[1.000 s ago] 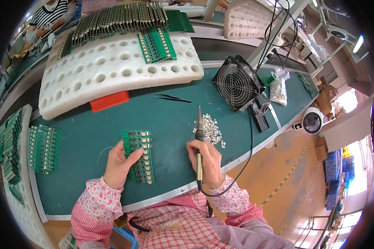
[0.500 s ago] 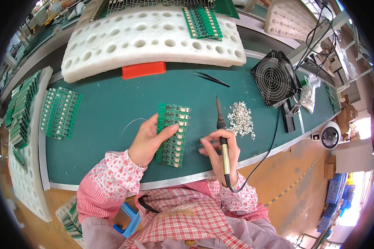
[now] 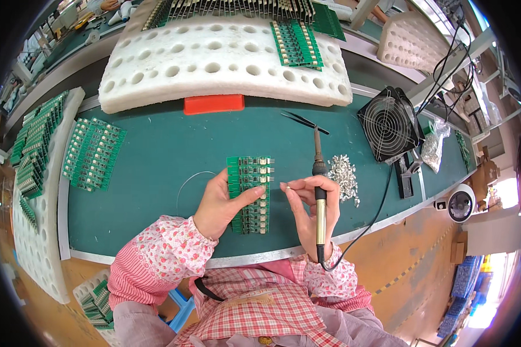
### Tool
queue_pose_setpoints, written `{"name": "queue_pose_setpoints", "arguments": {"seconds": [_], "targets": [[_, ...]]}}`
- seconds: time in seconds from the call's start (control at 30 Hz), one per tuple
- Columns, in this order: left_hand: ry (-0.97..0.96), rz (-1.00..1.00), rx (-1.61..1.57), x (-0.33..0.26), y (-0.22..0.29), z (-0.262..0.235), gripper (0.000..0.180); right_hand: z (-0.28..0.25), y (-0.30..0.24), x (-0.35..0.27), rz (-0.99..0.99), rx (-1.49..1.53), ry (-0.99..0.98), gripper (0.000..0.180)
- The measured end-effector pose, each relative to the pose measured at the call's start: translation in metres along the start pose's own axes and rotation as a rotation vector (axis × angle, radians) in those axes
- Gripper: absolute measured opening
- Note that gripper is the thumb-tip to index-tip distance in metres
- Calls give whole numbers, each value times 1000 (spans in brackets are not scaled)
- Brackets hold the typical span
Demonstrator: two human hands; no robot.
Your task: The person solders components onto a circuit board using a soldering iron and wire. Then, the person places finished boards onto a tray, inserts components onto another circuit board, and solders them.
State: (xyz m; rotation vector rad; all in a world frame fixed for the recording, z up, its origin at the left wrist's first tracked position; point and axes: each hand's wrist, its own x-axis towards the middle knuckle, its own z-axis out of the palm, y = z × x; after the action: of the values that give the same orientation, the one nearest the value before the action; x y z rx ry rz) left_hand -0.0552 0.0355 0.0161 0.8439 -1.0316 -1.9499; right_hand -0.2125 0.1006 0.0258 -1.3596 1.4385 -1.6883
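My left hand is closed on the left side of a green circuit board panel, its thumb across the front. White parts run in a column down the panel, and thin pins stick out at its upper right edge. In my right hand lies a soldering iron, tip pointing up and away from me. The thumb and a fingertip of that hand also pinch a tiny pale piece just right of the panel, apart from it. A pile of small silvery-white parts lies right of the iron.
Black tweezers lie beyond the iron's tip. A fan stands at the right. White foam blocks with boards line the back and left. More board panels lie at the left, and solder wire curves beside my left hand.
The view has shifted a little. My right thumb and fingertip have come together on the tiny piece and risen beside the panel. The panel stays in my left hand, turned slightly more upright.
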Motion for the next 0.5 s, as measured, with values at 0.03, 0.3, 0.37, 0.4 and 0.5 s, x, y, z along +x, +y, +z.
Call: {"name": "queue_pose_setpoints", "arguments": {"seconds": [0.03, 0.3, 0.37, 0.4, 0.5], "targets": [[1, 11, -19, 0, -1, -1, 32, 1, 1, 1, -3, 1, -6, 32], [1, -1, -50, -1, 2, 0, 28, 1, 5, 5, 83, 92, -17, 32], [11, 3, -61, -1, 1, 0, 28, 2, 3, 5, 82, 89, -8, 33], [11, 5, -62, -1, 1, -1, 28, 4, 2, 5, 82, 90, 18, 33], [-5, -53, -95, 0, 2, -2, 29, 3, 3, 5, 39, 22, 40, 34]]}}
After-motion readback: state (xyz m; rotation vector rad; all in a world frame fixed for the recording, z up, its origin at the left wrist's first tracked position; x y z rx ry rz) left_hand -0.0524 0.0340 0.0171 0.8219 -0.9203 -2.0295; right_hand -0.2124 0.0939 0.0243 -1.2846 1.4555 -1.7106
